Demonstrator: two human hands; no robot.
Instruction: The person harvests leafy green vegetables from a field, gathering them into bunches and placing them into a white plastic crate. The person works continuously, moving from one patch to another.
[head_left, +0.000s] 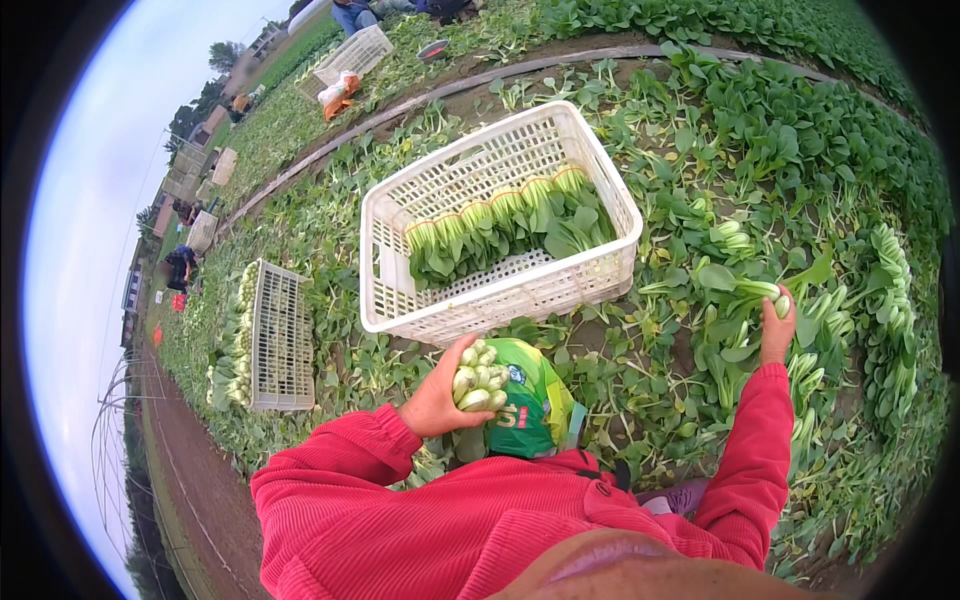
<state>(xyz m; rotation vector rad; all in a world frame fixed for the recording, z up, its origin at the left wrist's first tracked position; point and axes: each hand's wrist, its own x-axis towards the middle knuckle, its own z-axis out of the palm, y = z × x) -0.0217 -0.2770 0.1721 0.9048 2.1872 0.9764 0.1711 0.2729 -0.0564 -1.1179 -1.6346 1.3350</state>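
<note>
My left hand (442, 394) is wrapped around a bunch of bok choy (480, 375), its pale stem ends facing up. Over my lap, beside that bunch, lies a green and yellow plastic bag (529, 409) bearing writing. Out to the right, my right hand (777, 328) grips a couple of bok choy heads (763, 294) by their pale bases. Cut bok choy (825, 315) lies around it on the ground. In front of me stands a white perforated plastic crate (495, 304), holding a row of bok choy bundles (506, 217) tied with red bands.
At the left, a second white crate (283, 337) stands beside stacked bok choy (241, 337). A long row of cut bok choy (892, 322) lies far right, with growing plants (780, 135) beyond. A dark strip (465, 86) crosses the field. Other people (180, 266) crouch in the distance near crates.
</note>
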